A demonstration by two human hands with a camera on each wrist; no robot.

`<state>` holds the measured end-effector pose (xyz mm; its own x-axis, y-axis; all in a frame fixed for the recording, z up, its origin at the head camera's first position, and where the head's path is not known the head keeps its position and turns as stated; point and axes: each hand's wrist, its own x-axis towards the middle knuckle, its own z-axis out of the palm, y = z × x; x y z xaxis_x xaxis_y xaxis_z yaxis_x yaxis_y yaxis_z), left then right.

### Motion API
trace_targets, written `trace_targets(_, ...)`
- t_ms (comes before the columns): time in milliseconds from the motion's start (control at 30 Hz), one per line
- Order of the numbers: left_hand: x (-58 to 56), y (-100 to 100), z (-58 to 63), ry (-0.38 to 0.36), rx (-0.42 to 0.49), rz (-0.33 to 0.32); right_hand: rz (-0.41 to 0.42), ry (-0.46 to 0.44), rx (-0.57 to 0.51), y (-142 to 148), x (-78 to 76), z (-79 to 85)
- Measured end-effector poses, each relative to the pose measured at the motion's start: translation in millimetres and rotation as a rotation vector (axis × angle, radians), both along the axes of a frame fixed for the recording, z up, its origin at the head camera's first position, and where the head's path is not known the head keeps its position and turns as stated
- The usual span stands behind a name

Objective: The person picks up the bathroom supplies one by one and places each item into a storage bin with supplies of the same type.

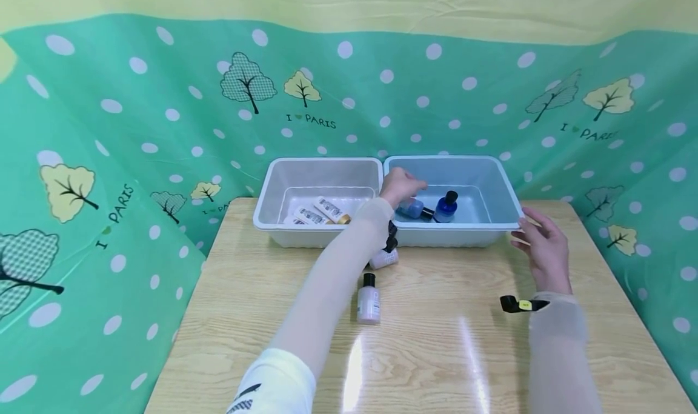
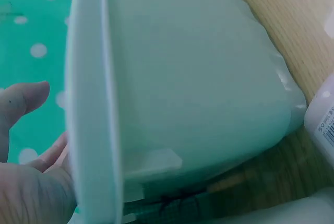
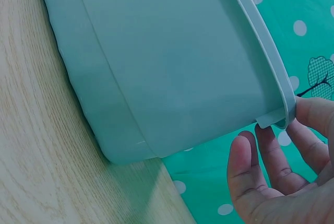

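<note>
Inside the left end of the light blue bin [image 1: 452, 226], my left hand [image 1: 402, 185] reaches over a pale blue bottle with a black cap [image 1: 411, 208]. The left wrist view shows the thumb held apart and no object in the hand; the bin wall hides most fingers. A dark blue bottle [image 1: 445, 208] stands beside the pale one. At the bin's front right corner, my right hand [image 1: 545, 244] grips the rim [image 3: 282, 91], with fingertips above and below it.
A grey-white bin [image 1: 316, 227] adjoins on the left, holding several white tubes [image 1: 329, 209]. A clear pinkish bottle [image 1: 368, 303] with a black cap stands on the wooden table [image 1: 262, 293]. Another bottle [image 1: 384, 258] is partly behind the left forearm. A patterned green cloth [image 1: 382, 117] surrounds the table.
</note>
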<state>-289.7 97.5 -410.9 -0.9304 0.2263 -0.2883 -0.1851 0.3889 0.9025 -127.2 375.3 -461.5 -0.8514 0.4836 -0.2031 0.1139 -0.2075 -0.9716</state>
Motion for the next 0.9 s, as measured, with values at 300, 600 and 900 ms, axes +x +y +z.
trace_targets(300, 34.7, -28, 17.1, 0.046, 0.195, -0.129, 0.009, 0.013, -0.027, 0, 0.3, -2.5)
trace_targets(600, 77.6, -79, 13.5, 0.035, 0.286, -0.159, 0.020, 0.022, -0.037, 1, 0.8, -5.3)
trace_targets(900, 121.7, -132, -20.8, 0.042, 0.299, -0.164, 0.014, 0.009, -0.016, 0, 1.4, -4.4)
